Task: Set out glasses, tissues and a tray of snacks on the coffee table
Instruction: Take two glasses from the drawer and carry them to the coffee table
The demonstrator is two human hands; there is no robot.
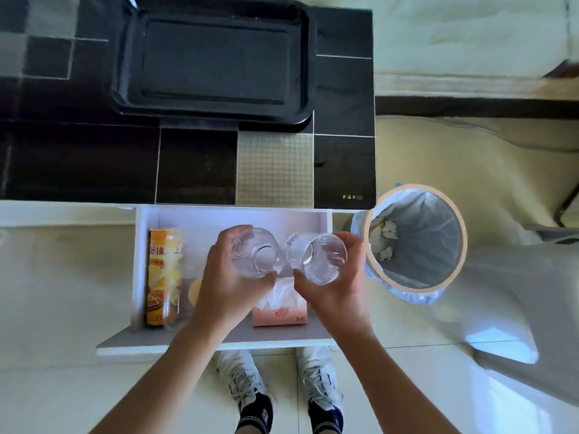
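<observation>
My left hand (224, 283) grips a clear glass (255, 253) and my right hand (341, 283) grips a second clear glass (319, 258). Both glasses hang side by side over the open white drawer (141, 277), their sides nearly touching. In the drawer a pink tissue box (282, 313) lies under my hands, partly hidden. An orange snack can (164, 277) lies along the drawer's left side. A black tray (213, 61) sits bare on the dark coffee table (78, 158) beyond the drawer.
A round bin (416, 236) with a plastic liner and crumpled paper stands right of the drawer. A pale sofa or cushion (470, 36) fills the upper right. My shoes (250, 393) are on the light floor below the drawer front. A small yellow item (194, 291) peeks beside my left wrist.
</observation>
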